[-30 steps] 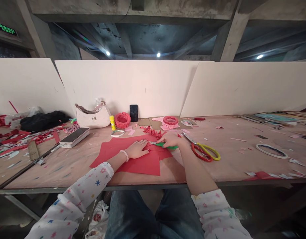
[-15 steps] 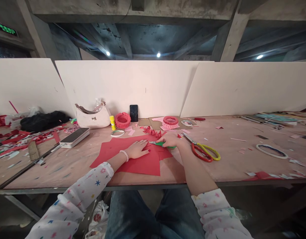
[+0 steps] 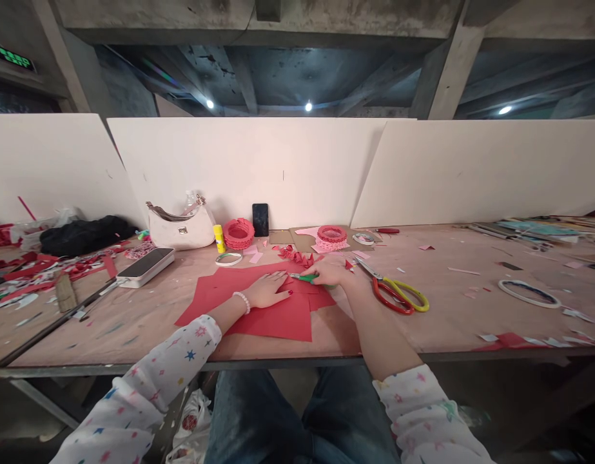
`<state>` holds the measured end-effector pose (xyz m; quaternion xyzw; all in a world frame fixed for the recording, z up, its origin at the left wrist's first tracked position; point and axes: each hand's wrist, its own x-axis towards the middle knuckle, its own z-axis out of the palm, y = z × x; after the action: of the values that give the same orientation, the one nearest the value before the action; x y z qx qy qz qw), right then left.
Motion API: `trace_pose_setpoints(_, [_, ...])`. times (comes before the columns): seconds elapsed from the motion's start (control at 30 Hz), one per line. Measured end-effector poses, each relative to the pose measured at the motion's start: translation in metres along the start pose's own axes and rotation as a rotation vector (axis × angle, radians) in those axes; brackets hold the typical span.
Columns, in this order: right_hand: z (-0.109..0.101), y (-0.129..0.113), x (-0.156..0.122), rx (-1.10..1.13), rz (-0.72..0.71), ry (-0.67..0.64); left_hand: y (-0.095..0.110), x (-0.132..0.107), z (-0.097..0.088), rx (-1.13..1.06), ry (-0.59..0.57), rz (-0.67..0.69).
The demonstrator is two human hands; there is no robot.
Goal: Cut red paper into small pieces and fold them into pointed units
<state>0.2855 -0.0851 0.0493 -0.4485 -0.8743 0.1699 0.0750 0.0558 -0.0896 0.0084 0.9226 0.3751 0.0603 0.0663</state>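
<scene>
My left hand [image 3: 267, 289] lies flat with its fingers stretched out on stacked sheets of red paper [image 3: 278, 325]. Just to its right, my right hand [image 3: 329, 273] is closed around a green-handled utility knife [image 3: 304, 278]. The knife's metal tip points left and rests at the red paper, close to my left fingertips. Part of the handle is hidden by my right hand. Folded red paper strips [image 3: 297, 256] lie right behind the sheets. Scissors [image 3: 396, 291] with one red and one yellow handle lie open to the right of my right forearm.
Behind the paper stand a yellow glue stick [image 3: 219, 238], a red woven paper ring [image 3: 238, 233], a phone [image 3: 260, 220] and a white handbag [image 3: 181, 229]. A pink-and-red ring stack [image 3: 331, 237] sits farther right. A white power bank [image 3: 146, 267] lies left; paper scraps [image 3: 512, 340] lie right.
My right hand has shifted slightly on the green knife, and less of the handle shows behind it. My left hand stays in place on the paper.
</scene>
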Motion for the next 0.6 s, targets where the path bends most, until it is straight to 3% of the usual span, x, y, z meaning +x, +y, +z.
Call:
trace_pose_setpoints(0.33, [-0.001,0.004,-0.001,0.016,0.035,0.008,0.000,0.000,0.002,-0.025,0.015,-0.023])
trace_pose_setpoints(0.6, [-0.003,-0.005,-0.005,0.164,-0.039,-0.107,-0.003,-0.006,-0.005,-0.029,0.047,0.028])
